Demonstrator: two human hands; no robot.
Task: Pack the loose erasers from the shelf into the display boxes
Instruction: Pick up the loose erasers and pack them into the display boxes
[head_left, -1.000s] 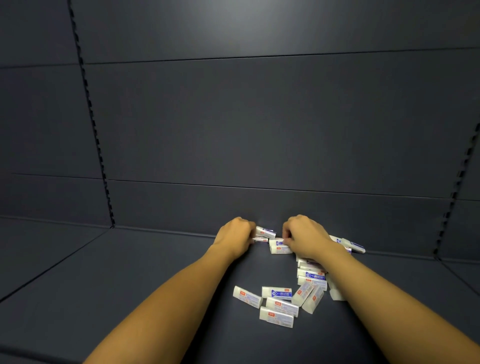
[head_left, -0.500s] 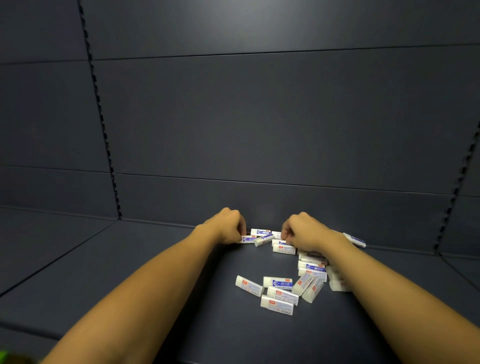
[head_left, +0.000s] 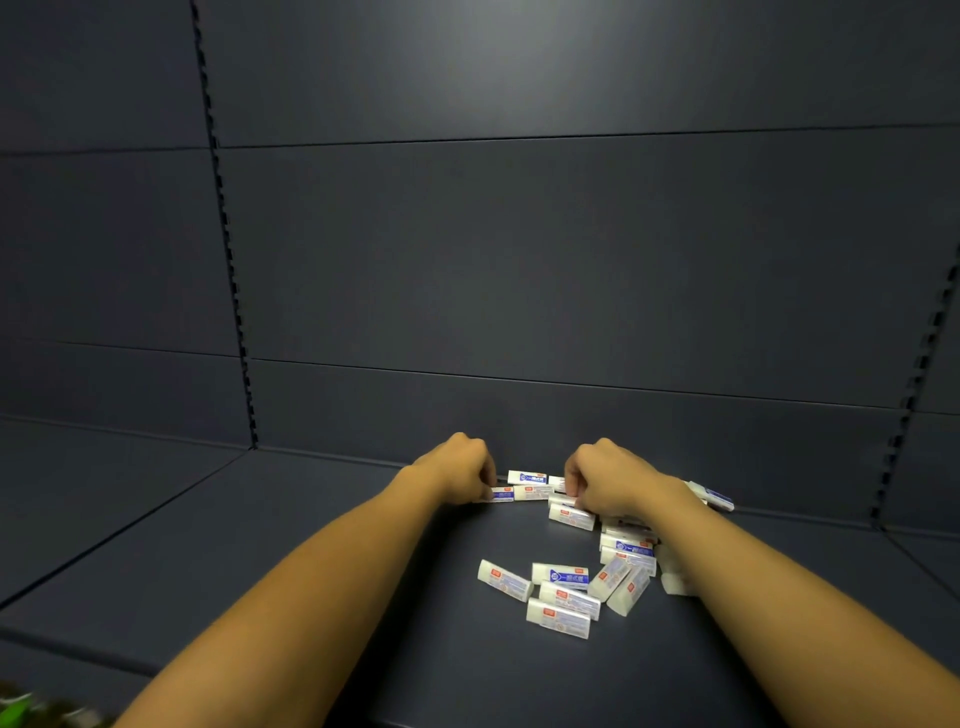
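We curl our left hand (head_left: 460, 475) and right hand (head_left: 605, 480) around erasers (head_left: 558, 597) at the shelf's (head_left: 208, 545) back edge, gathering handfuls for packing.

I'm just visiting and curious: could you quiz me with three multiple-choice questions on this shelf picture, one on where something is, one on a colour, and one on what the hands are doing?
1. Where do the loose erasers lie?
A. On the dark shelf, near its back wall
B. Inside a display box
C. On the floor

2. What colour is the shelf?
A. White
B. Dark blue-grey
C. Red

3. How do the hands stand?
A. Both flat, fingers spread
B. Both curled at erasers by the back wall
C. Both raised off the shelf

Answers:
1. A: the erasers lie scattered on the shelf; no box shows.
2. B: shelf and wall panels are dark blue-grey.
3. B: the left hand and the right hand have curled fingers down among the rear erasers.
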